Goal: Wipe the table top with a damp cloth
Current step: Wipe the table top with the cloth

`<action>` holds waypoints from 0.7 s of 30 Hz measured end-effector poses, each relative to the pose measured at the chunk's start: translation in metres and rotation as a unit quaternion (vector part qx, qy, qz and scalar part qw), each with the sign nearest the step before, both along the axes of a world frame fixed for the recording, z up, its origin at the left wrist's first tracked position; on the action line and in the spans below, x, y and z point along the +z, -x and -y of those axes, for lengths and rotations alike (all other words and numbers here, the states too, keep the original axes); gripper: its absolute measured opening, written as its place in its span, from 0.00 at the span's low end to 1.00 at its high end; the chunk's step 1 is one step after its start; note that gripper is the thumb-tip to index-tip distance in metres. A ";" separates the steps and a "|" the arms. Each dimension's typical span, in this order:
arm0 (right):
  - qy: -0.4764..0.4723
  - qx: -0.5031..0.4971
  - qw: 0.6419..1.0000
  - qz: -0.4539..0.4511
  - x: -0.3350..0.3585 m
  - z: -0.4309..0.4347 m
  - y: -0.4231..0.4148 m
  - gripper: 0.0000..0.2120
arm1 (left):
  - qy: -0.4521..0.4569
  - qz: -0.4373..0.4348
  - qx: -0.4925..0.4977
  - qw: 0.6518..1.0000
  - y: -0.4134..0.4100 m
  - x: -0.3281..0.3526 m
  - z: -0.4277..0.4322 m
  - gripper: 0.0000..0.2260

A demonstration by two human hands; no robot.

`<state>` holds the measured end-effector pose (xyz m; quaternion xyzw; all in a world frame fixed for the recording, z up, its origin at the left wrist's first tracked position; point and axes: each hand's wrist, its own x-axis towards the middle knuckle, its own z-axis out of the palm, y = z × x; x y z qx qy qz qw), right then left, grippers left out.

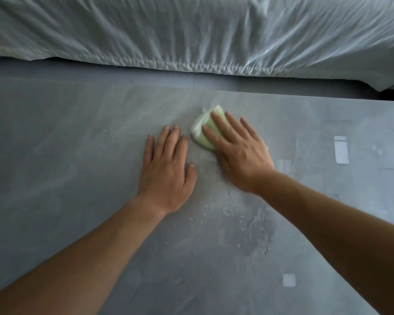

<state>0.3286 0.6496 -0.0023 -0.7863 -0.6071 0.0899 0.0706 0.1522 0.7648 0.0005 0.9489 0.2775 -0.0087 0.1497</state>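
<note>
1. Two bare hands rest on the grey table top (66, 155) in my head view.
2. Left hand (166, 171): flat on the surface, palm down, with the fingers straight and close together. It grips nothing.
3. Right hand (239, 155): fingers extended, not curled, pressing down on the cloth (201, 133). I note no pinch or wrap around it.
4. Cloth: pale green and white, bunched, and lying on the table under the right fingers. It sits at 1 o'clock from the left fingertips, just beside them but apart.
5. Water droplets (246, 221): scattered beads and a wet smear at 6 o'clock from the right hand, between the two forearms.
6. Bright rectangular reflections (341, 150): on the table at 3 o'clock from the right hand.
7. White crinkled sheeting (191, 30): at 12 o'clock, beyond the table's far edge. I cannot tell what it covers.
</note>
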 end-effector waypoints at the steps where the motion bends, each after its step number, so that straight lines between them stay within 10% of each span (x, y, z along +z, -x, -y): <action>1: 0.014 0.030 0.999 -0.002 0.000 0.016 0.001 0.28 | -0.001 0.000 0.002 1.000 -0.001 0.000 0.001 0.29; 9: 0.003 -0.273 0.962 -0.026 0.005 0.015 -0.035 0.29 | -0.013 -0.042 0.013 0.999 -0.004 -0.001 0.007 0.31; 15: 0.026 -0.033 0.999 -0.016 0.001 0.067 -0.005 0.29 | -0.021 -0.010 0.042 0.999 -0.011 0.003 0.029 0.29; 21: 0.002 -0.315 0.948 -0.031 0.007 0.077 -0.062 0.29 | -0.023 0.017 -0.003 1.000 -0.019 0.001 0.066 0.28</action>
